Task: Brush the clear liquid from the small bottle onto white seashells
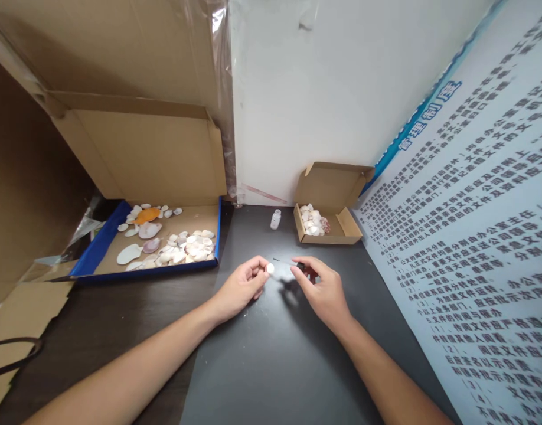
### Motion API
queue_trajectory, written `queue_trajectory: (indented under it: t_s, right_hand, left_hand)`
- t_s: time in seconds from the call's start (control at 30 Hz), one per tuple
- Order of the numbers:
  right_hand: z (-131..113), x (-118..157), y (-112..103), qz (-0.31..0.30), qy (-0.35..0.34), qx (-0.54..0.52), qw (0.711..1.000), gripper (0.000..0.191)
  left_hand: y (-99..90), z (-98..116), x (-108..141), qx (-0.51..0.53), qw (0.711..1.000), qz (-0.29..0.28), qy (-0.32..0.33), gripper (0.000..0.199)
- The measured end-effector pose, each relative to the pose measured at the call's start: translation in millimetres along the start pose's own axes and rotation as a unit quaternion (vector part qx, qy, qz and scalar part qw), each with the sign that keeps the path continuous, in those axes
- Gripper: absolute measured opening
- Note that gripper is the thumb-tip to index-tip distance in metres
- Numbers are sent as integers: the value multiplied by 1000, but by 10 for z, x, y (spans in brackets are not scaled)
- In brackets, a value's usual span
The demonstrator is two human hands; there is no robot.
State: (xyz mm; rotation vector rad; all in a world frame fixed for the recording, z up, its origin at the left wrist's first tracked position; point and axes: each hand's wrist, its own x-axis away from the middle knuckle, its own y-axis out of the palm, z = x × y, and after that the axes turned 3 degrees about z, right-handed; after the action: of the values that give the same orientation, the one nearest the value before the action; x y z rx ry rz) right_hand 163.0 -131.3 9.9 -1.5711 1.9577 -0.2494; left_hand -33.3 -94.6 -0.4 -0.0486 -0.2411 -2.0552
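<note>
Pinched between the thumb and fingers of my left hand [241, 288] is a small white seashell [270, 268]. My right hand [326, 290] grips the black cap of a brush [300, 266], whose thin stem points left at the shell. The dark brush tip is close to the shell, with a small gap between them. Both hands are above the dark grey mat [253, 366]. Behind them on the mat stands a small clear bottle [275, 219] without a cap, holding something whitish.
At the left lies an open blue-edged cardboard box [142, 272] with many shells, one of them orange. A smaller open cardboard box [330, 239] at the back right holds more shells. A white wall stands behind, and a printed board [474, 236] leans along the right.
</note>
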Motion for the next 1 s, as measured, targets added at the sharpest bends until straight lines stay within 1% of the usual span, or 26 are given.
queue_trajectory:
  t_s: [0.07, 0.13, 0.23, 0.4, 0.5, 0.57, 0.63, 0.7, 0.77, 0.83, 0.9, 1.0]
  right_hand:
    - [59, -16, 32, -4, 69, -57, 996, 22]
    - [86, -17, 60, -15, 99, -118, 988, 26]
    - [60, 8, 72, -20, 84, -153, 984, 27]
    - [-5, 42, 50, -53, 33, -109, 992, 23]
    - [17, 40, 73, -50, 50, -92, 993, 24]
    - [48, 35, 98, -52, 75, -105, 990, 26]
    - [80, 27, 116, -69, 89, -109, 988, 27]
    - [110, 19, 126, -81, 85, -88, 989, 29]
    - [141, 10, 133, -72, 80, -71, 992, 29]
    - [177, 1, 143, -55, 83, -77, 992, 27]
    - [216, -13, 153, -43, 89, -93, 991, 27]
    - [266, -47, 151, -43, 96, -110, 988, 32]
  left_hand:
    - [6, 2, 2, 6, 1000, 2, 3, 34]
    - [11, 7, 1, 21, 1000, 4, 2, 34]
    - [15, 19, -5, 51, 999, 11, -10, 34]
    - [12, 33, -15, 84, 996, 31, -24, 32]
    - [15, 32, -10, 85, 995, 41, -30, 30]
    - [22, 35, 1, 90, 995, 30, -38, 29]
    - [25, 46, 11, 91, 995, 13, -42, 29]
    - [15, 64, 11, 65, 997, 8, -28, 28]
    - [-13, 82, -2, 9, 1000, 20, 5, 27]
    - [-56, 88, -27, -53, 998, 35, 30, 28]
    - [-102, 75, -58, -89, 995, 41, 21, 29]
    - [-148, 36, -110, -125, 991, 53, 2, 29]
